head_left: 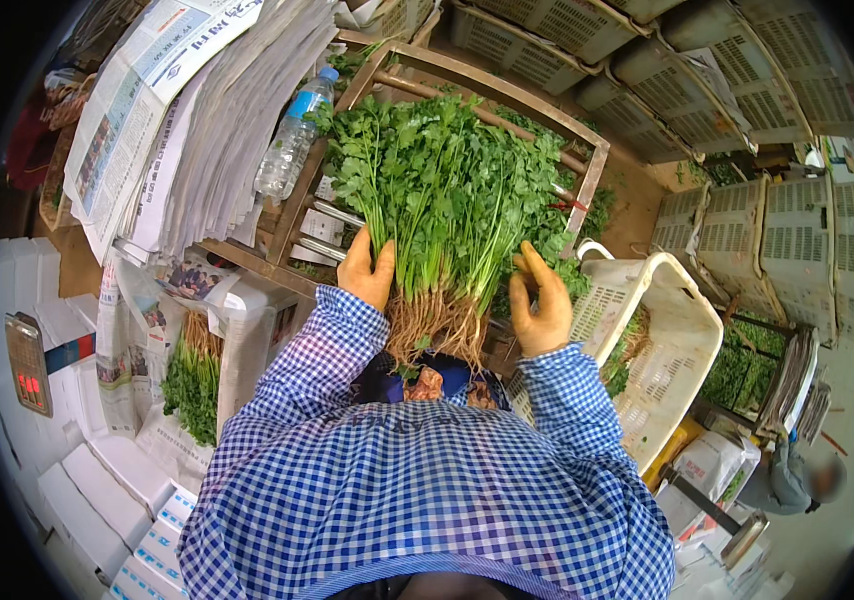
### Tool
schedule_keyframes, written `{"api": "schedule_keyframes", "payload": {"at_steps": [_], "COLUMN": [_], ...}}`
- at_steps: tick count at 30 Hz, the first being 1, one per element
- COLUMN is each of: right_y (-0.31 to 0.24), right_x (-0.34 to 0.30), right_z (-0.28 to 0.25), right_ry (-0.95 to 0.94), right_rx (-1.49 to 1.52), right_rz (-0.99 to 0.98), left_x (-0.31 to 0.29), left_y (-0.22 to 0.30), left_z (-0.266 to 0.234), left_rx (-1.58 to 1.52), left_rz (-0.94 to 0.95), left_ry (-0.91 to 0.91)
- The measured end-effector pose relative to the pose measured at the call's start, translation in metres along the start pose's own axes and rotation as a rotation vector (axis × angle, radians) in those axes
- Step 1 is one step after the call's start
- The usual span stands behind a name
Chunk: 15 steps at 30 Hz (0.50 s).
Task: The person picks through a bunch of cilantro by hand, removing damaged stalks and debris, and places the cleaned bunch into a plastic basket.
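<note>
A wide bunch of leafy green coriander [447,180] lies on a brown metal frame [587,150], leaves away from me and brown roots [437,325] toward me. My left hand [367,270] is at the left side of the stems, its fingers stretched out and touching them. To the right of the stems is my right hand [540,300], its fingers apart and slightly bent, with nothing gripped. Both hands look yellowish, and blue checked sleeves cover my forearms. Whether the right fingertips touch the outermost stems I cannot tell.
Left of the frame are a thick newspaper stack [187,130] and a plastic water bottle [297,135]. A newspaper-lined box [247,330] holds more coriander. Beside my right arm stands a cream plastic crate [672,370]. Stacked crates [757,80] line the back; a person [782,480] is at lower right.
</note>
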State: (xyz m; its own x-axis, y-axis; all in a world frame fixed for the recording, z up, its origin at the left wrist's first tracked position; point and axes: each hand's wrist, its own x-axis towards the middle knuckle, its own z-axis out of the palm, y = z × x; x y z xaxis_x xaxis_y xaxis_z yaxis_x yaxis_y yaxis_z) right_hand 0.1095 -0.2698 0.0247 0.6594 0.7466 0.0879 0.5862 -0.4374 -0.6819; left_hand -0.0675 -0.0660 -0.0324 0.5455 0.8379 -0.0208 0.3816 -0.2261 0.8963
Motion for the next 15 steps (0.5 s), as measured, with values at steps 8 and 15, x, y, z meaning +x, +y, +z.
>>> {"api": "schedule_keyframes", "payload": {"at_steps": [8,15], "right_y": [-0.035,-0.012], "right_x": [-0.011,-0.057], "right_z": [0.009,-0.022], "right_ry": [-0.132,0.028], "right_rx": [0.290,-0.063], "right_rz": [0.619,0.354], "left_x": [0.009,0.007], "left_y": [0.010,-0.018], "left_z": [-0.010,-0.053], "left_rx": [0.083,0.062], "left_rz": [-0.030,0.178], "left_ry": [-0.172,-0.313]}}
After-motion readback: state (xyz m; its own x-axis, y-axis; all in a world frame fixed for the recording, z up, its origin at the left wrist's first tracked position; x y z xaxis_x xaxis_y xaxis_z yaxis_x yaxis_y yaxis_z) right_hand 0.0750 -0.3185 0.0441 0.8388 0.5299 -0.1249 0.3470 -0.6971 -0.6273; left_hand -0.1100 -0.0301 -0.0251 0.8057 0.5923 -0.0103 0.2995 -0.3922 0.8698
